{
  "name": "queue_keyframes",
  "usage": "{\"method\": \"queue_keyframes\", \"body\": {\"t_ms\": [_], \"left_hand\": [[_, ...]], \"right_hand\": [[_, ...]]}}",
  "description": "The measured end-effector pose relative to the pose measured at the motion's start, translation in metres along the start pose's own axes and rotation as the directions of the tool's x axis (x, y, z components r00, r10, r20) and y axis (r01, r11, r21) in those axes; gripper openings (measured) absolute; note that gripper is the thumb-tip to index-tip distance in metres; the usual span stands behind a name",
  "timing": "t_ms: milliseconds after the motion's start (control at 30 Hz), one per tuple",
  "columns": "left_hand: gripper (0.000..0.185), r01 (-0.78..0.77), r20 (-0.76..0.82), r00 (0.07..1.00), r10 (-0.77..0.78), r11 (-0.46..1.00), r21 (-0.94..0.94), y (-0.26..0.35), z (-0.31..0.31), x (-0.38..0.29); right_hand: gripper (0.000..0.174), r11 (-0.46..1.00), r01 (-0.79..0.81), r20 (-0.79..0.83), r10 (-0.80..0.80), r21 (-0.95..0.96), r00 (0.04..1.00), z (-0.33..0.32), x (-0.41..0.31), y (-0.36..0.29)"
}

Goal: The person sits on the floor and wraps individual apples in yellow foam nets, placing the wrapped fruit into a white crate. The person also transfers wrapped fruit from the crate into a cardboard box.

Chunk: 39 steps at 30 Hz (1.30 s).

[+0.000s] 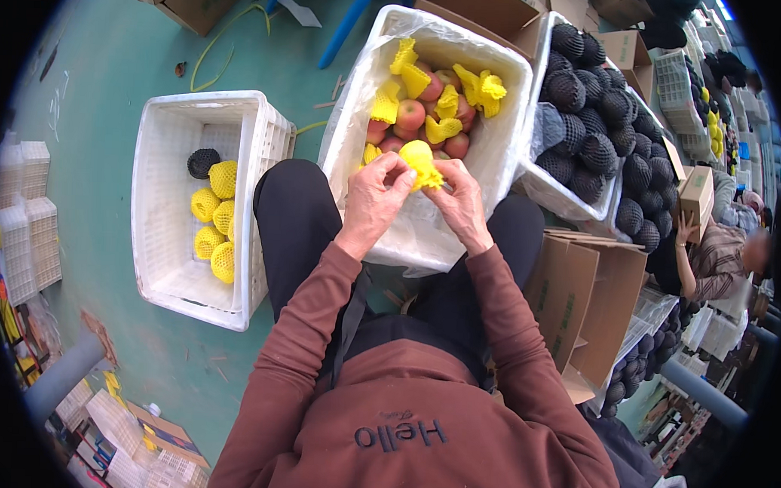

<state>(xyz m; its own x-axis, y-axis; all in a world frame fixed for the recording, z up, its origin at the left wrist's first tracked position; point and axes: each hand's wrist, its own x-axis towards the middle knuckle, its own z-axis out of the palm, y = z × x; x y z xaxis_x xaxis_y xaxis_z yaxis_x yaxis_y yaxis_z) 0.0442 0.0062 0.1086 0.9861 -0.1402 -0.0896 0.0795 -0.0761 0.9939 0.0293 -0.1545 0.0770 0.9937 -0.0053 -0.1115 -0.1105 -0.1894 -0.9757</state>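
My left hand [376, 198] and my right hand [460, 198] pinch a yellow foam fruit net [419, 161] from both sides. Its far part is rounded and its near end is bunched; whether an apple is inside I cannot tell. Both hands are above the near part of a white plastic crate [423, 245] lined with clear film, between my knees. Red apples [410, 115] lie in that crate, with several loose yellow foam nets [386, 102] on top of them.
On the left, a white crate [170, 281] contains several yellow-netted fruits [223, 261] and one black-netted fruit [203, 163]. Crates of black-netted fruit [567, 92] stand at right, near an open cardboard box [566, 302]. A person [719, 262] at far right touches a carton [695, 196].
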Motion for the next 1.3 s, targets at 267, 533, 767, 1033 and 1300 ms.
{"method": "queue_keyframes", "body": {"t_ms": [267,533,767,1033,1300], "left_hand": [[0.037,0.041,0.099,0.994,-0.053,0.993,0.113,0.029,0.012,-0.04],[0.035,0.033,0.02,0.999,-0.04,0.963,0.268,0.038,0.033,-0.07],[0.021,-0.297,0.053,0.929,0.366,0.651,0.699,0.013,0.024,-0.073],[0.027,-0.587,0.25,0.806,0.537,0.668,0.458,0.019,0.055,-0.099],[0.037,0.326,0.443,0.839,-0.315,0.944,0.055,0.002,0.014,-0.082]], "right_hand": [[0.03,0.55,-0.187,0.119,0.157,0.814,0.98,0.006,-0.058,-0.037],[0.019,0.71,-0.091,-0.041,0.167,0.698,0.985,0.015,-0.096,-0.023],[0.01,0.999,-0.001,-0.436,0.018,0.041,0.9,0.002,-0.096,0.013],[0.007,0.965,0.06,-0.37,0.041,0.256,0.928,0.005,-0.098,-0.01],[0.008,0.984,-0.073,-0.091,0.089,0.163,0.992,0.021,-0.113,-0.001]]}}
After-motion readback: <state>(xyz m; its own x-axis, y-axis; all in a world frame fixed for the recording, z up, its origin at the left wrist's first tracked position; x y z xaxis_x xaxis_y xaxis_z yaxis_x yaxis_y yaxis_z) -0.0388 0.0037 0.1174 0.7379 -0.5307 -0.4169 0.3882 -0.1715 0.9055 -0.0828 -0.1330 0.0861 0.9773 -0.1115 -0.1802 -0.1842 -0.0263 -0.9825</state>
